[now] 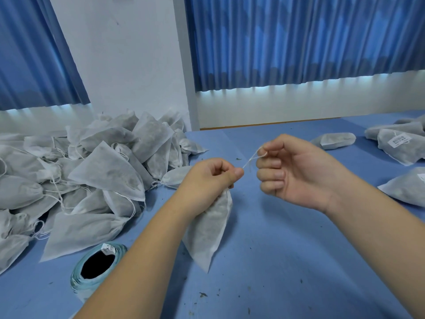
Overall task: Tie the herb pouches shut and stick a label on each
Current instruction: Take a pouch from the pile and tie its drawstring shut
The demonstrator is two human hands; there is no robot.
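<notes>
One pouch (211, 229) hangs below the left hand (207, 178).

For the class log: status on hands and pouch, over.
Left hand grips pouch neck. Right hand pinches drawstring, taut. Label roll lies aside, untouched.

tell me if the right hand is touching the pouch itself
Apart. The head view shows the right hand pinching only the drawstring, with bare table showing between it and the pouch gripped by the left hand.
</notes>
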